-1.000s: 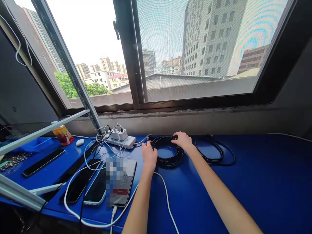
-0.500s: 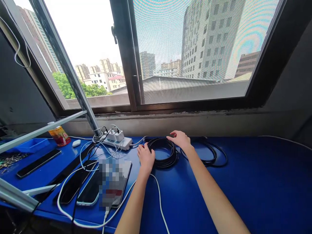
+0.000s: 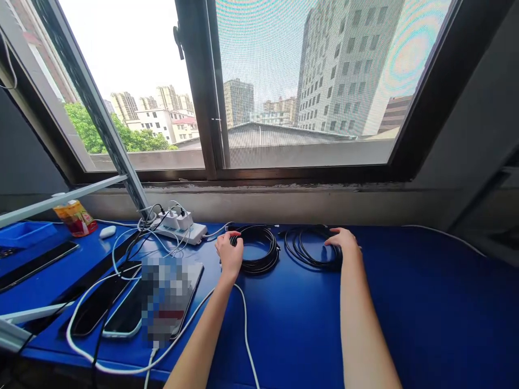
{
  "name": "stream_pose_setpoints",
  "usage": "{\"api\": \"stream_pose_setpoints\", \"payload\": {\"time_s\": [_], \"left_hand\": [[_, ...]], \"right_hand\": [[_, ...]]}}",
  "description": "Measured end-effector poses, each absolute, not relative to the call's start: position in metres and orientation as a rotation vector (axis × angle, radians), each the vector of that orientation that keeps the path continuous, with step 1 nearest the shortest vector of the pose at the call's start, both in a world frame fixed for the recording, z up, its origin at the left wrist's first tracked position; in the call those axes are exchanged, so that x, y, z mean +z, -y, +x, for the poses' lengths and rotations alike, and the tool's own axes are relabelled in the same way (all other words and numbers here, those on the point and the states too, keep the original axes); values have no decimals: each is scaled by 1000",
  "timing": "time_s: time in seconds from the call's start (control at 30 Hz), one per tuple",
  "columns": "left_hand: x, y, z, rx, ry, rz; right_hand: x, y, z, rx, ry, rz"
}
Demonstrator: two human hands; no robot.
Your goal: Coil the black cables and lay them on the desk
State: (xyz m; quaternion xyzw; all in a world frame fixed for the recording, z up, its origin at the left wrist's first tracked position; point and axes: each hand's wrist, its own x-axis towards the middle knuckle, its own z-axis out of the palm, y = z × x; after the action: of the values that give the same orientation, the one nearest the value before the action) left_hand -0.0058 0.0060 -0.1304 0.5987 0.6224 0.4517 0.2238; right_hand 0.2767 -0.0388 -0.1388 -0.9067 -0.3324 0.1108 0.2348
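Observation:
Two black coiled cables lie side by side on the blue table (image 3: 425, 313) under the window. My left hand (image 3: 230, 255) rests on the left rim of the left coil (image 3: 259, 254), fingers curled over the cable. My right hand (image 3: 344, 242) lies on the right edge of the right coil (image 3: 306, 249), fingers bent over its loops. Both forearms stretch out from the bottom of the view.
A white power strip (image 3: 178, 229) with plugged chargers sits left of the coils. Several phones (image 3: 121, 308) and white cables (image 3: 243, 335) lie at the front left. A blue tray (image 3: 24, 233), an orange packet (image 3: 75, 216) and a metal frame bar (image 3: 60, 197) stand far left.
My right hand left the left coil and moved right onto the second coil. My left hand stayed on the left coil. The view shifted to the right.

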Motion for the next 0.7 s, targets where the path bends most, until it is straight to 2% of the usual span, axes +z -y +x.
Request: {"api": "stream_pose_setpoints", "payload": {"time_s": [0.4, 0.7], "left_hand": [[-124, -1, -6, 1329, -1572, 1563], [-117, 3, -6, 1385, -1435, 1537]], "right_hand": [[-144, 34, 267, 389, 629, -2486], [-126, 32, 265, 642, 547, -2285]]}}
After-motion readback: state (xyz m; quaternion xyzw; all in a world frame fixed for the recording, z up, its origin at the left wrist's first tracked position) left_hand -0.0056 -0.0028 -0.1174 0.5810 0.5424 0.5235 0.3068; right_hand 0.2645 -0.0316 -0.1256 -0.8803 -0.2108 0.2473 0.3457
